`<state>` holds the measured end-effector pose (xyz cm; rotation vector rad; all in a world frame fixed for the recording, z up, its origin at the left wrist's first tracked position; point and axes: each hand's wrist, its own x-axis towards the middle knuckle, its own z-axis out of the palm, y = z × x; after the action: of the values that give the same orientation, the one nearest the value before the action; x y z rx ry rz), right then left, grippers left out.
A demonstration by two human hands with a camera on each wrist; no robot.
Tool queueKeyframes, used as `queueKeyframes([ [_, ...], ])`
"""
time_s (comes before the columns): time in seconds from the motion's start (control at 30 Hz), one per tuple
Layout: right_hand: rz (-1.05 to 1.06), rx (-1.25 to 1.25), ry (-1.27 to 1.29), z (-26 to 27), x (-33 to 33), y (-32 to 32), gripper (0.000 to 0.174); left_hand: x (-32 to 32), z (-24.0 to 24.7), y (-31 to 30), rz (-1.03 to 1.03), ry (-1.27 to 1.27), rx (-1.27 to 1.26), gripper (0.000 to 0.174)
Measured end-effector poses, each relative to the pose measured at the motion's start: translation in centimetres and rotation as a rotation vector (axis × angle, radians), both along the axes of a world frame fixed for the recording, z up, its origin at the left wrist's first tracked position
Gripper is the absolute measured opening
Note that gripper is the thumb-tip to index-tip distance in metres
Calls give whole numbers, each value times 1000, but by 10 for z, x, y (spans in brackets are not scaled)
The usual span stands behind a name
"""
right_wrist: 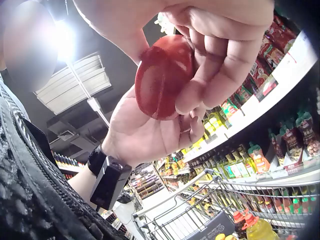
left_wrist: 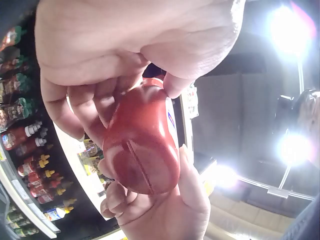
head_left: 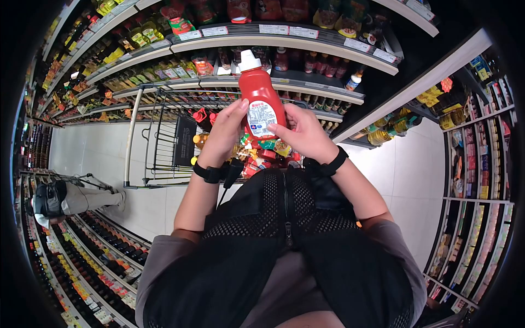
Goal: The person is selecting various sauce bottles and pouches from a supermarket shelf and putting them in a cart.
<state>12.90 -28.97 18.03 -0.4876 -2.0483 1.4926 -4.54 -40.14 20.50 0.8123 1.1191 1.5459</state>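
A red ketchup bottle (head_left: 257, 82) with a white cap stands tilted up before my chest, its printed back label (head_left: 261, 117) facing me. My left hand (head_left: 223, 131) grips one side of it, thumb along the label's edge. On the other side my right hand (head_left: 307, 134) holds it, the thumb lying over the lower label. From below, the left wrist view shows the bottle's base (left_wrist: 145, 167) with its moulded seam, and fingers of both hands curled around the body. The same red base (right_wrist: 162, 87) shows between both hands in the right wrist view; the cap is hidden there.
A shopping cart (head_left: 134, 131) stands just beyond my hands, with bottles and packets (head_left: 268, 156) in it. Shelves of sauces and oils (head_left: 306, 71) rise in front. Another shelf unit (head_left: 476, 158) is at right. A person with a backpack (head_left: 52, 198) is at far left.
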Motion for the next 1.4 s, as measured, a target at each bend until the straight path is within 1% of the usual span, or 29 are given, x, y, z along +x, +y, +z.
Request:
queueKeyframes([
  [0.07,1,-49,18,1,1,1,35,0,0,2,-12,-27,4,38],
  [0.2,15,-49,60,-2,-1,3,36,-1,-2,0,-2,-25,3,35],
  [0.27,7,27,-33,5,1,3,38,-3,-6,0,3,103,-16,32],
  [0.5,13,10,-12,5,3,2,39,0,0,0,18,114,2,31],
  [0.6,15,6,-52,6,4,3,39,1,1,0,6,138,9,31],
  [0.77,42,-30,7,3,5,1,38,2,0,-1,8,169,17,32],
  [0.9,32,-13,-36,11,8,1,38,0,-4,1,-17,138,4,32],
  [0.97,-28,52,-72,13,9,1,37,0,-10,3,-23,129,-5,39],
  [1.0,-28,52,-72,12,9,2,37,2,-10,3,-22,129,-5,39],
  [1.07,-89,82,-53,8,8,3,37,7,-7,3,33,155,-24,44],
  [1.17,-135,41,-6,11,8,2,36,7,-4,-1,40,125,-43,47],
  [1.3,-130,-13,-28,17,11,3,36,5,-1,-3,51,140,-39,46],
  [1.4,-78,60,-61,17,13,2,36,-5,-7,0,94,116,11,43],
])
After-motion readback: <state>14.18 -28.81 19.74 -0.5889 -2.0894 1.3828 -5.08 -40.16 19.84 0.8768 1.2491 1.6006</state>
